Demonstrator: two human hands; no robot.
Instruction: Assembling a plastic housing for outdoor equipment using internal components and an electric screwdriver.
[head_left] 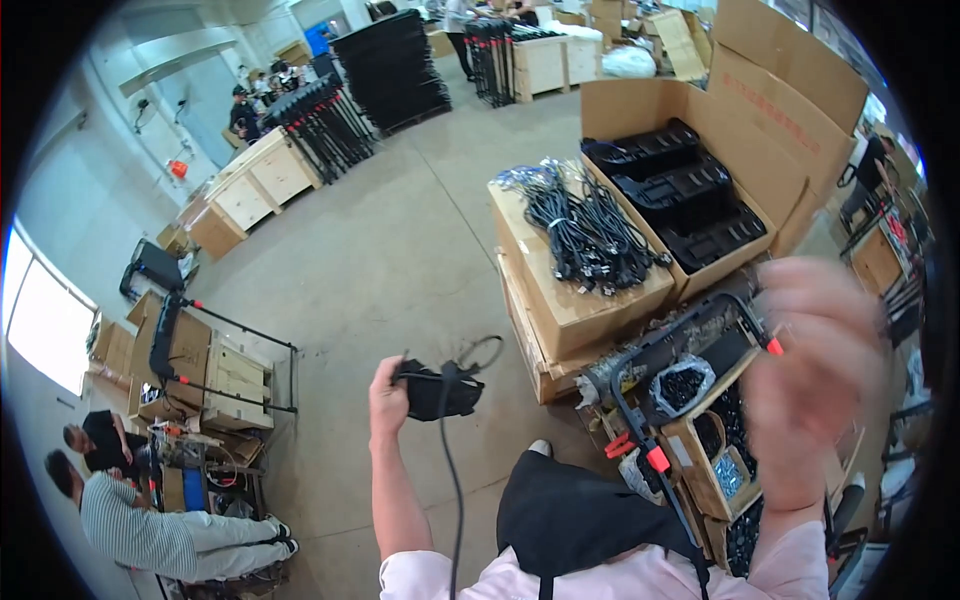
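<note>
My left hand [388,396] is closed on a black plastic part [440,393], held out over the floor. From this part a black cable [455,490] hangs down toward my body, and a loop of cable curls off its far side. My right hand [815,350] is raised at the right, smeared by motion, so its fingers cannot be read. Below and beside it stand wooden bins [690,455] with small black pieces and a heap of bluish metal fasteners [730,473]. A black tubular handle frame [622,395] with red clips runs along the bins.
Bundled black cables [590,225] lie on a cardboard box [570,315] ahead right. Behind it, an open carton [685,270] holds black moulded housings [675,190]. Two people [140,520] are at the lower left near another handle frame [165,335]. Crates and stacked frames [320,125] stand farther off.
</note>
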